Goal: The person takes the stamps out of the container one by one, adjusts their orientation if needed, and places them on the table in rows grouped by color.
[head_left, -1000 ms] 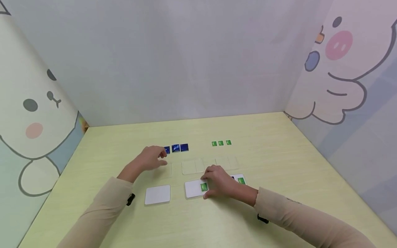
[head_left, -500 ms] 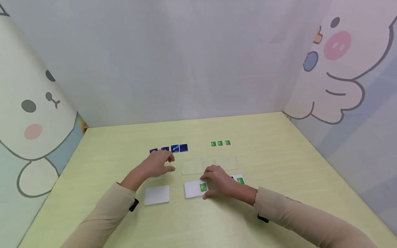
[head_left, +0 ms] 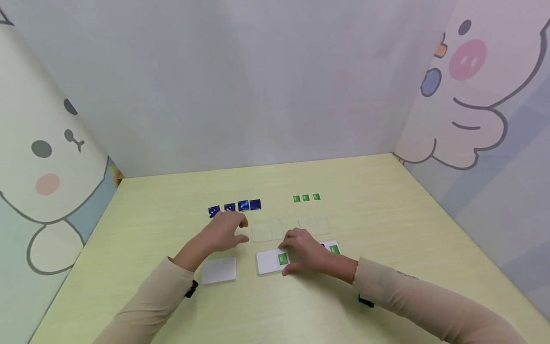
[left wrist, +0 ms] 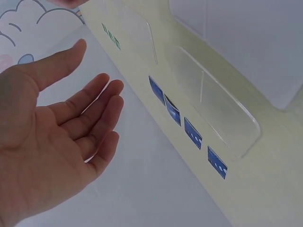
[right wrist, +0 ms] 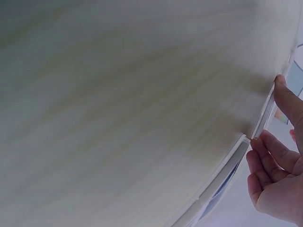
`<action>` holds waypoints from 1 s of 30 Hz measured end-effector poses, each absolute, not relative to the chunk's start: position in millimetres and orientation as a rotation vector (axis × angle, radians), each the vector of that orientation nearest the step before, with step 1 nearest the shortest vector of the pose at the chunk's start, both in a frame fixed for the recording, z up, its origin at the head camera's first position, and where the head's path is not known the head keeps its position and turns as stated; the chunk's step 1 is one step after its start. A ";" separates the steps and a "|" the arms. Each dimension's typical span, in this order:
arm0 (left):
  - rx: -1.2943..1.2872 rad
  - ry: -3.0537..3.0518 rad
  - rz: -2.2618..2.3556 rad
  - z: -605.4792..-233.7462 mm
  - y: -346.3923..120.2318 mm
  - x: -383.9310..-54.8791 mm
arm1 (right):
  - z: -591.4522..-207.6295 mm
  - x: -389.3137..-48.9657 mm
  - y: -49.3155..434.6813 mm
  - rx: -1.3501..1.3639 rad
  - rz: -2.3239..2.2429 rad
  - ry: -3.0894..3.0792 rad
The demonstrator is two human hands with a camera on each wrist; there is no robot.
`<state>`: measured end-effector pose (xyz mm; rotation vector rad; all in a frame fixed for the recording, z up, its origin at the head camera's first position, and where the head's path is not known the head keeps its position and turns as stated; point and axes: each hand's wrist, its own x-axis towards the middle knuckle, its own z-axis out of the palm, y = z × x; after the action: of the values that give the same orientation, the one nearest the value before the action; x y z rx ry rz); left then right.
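Note:
My left hand (head_left: 221, 231) hovers over the table with nothing in it, thumb apart from loosely bent fingers; the left wrist view shows its bare palm. Beneath and behind it lie several blue picture squares (head_left: 243, 205) in a row. A blank flat white box (head_left: 219, 270) with rounded corners is just in front of it. My right hand (head_left: 307, 251) grips the middle flat white box (head_left: 267, 262) by its edges, thumb on the near edge and fingers on the far one. A green picture square (head_left: 282, 259) sits on that box. The palm hides part of it.
Behind the white boxes lie clear plastic covers (head_left: 263, 232), one also visible as a clear plate (left wrist: 213, 104) in the left wrist view. Three small green squares (head_left: 306, 198) lie at the back right. Another white box (head_left: 328, 245) is partly hidden behind my right hand.
My left hand has moved right and nearer, away from the blue squares, uncovering the leftmost ones. My right hand keeps its hold on the middle white box.

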<state>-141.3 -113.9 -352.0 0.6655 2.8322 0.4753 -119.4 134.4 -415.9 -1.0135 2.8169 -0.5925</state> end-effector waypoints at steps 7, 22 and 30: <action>0.679 2.831 0.475 -352.9 -109.3 -137.9 | -416.5 -119.8 134.1 -1.019 -0.602 2.819; 0.674 2.818 0.521 -357.5 -101.3 -135.9 | -415.6 -120.8 134.7 -1.013 -0.623 2.804; 0.702 2.811 0.537 -356.9 -93.4 -132.0 | -415.6 -120.9 135.9 -0.994 -0.673 2.786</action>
<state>-132.0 -93.4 -356.9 0.7019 2.8114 0.5368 -120.9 135.9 -415.6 -0.9941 2.7860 -0.6727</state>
